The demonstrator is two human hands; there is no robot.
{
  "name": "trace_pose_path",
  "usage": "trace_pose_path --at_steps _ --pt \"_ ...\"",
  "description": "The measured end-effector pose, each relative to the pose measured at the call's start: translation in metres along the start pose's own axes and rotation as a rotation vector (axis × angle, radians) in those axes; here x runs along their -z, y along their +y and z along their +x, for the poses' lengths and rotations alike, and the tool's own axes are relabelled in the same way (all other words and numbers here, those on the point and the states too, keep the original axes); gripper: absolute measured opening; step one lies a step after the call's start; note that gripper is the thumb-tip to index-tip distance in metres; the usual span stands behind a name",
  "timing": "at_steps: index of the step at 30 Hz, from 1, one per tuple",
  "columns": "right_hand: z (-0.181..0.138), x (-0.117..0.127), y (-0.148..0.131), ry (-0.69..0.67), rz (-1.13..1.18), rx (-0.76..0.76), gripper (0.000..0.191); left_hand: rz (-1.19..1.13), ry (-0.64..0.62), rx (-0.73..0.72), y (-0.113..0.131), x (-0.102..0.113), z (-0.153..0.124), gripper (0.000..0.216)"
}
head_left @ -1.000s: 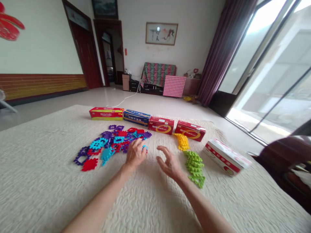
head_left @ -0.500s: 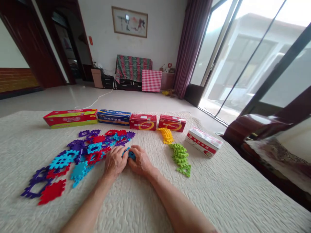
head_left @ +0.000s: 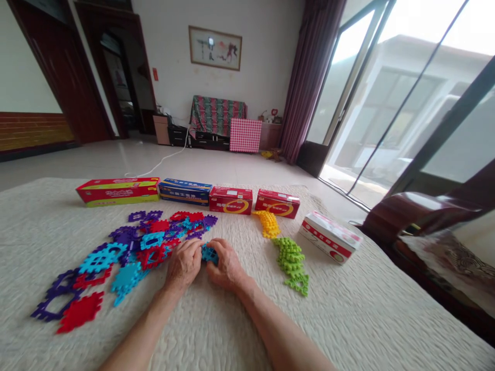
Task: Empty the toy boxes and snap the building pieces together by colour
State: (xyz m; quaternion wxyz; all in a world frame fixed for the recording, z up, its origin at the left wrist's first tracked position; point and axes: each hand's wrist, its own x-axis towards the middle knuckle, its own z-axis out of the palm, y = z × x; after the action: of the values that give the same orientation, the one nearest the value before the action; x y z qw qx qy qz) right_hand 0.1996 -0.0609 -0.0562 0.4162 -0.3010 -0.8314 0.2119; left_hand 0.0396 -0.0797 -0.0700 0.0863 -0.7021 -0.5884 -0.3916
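Between my two hands is a blue interlocking toy tile (head_left: 209,253) with a grid of openings, low over the bed cover. My right hand (head_left: 225,264) is closed on its right side, thumb in front and fingers behind. My left hand (head_left: 185,262) is closed at its left edge, with the fingertips partly hidden. Just left of it spreads a pile of purple, red and blue toothed tiles, among them a red tile (head_left: 82,312) and a blue window tile (head_left: 152,240). To the right lie a row of green tiles (head_left: 291,262) and a row of yellow tiles (head_left: 267,223).
A red and yellow-green box (head_left: 119,192), a blue box (head_left: 185,191) and two red boxes (head_left: 231,201) line the far side of the quilted cover (head_left: 371,309). A white and red box (head_left: 330,237) stands at right, near a dark wooden armrest (head_left: 406,211).
The view has shifted slightly, so everything sits a little lower. My hands stay on the blue tile, and more of it shows between them now.
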Motion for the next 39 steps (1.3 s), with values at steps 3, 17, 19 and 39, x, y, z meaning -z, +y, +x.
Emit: trace_pose_path --at_steps 3,17,19,39 --pt "0.001 0.000 0.000 -0.019 -0.004 0.004 0.049 -0.014 0.005 0.015 -0.001 -0.001 0.000 0.030" --pt "0.003 0.007 0.003 -0.044 0.062 0.006 0.050 -0.071 -0.001 0.035 0.002 0.001 0.001 0.026" --pt "0.003 0.007 0.003 -0.046 0.077 0.009 0.050 -0.076 0.004 0.047 0.002 0.001 0.001 0.027" --pt "0.005 0.023 0.011 -0.146 0.045 0.011 0.051 -0.005 -0.015 0.052 0.006 0.003 0.001 0.028"
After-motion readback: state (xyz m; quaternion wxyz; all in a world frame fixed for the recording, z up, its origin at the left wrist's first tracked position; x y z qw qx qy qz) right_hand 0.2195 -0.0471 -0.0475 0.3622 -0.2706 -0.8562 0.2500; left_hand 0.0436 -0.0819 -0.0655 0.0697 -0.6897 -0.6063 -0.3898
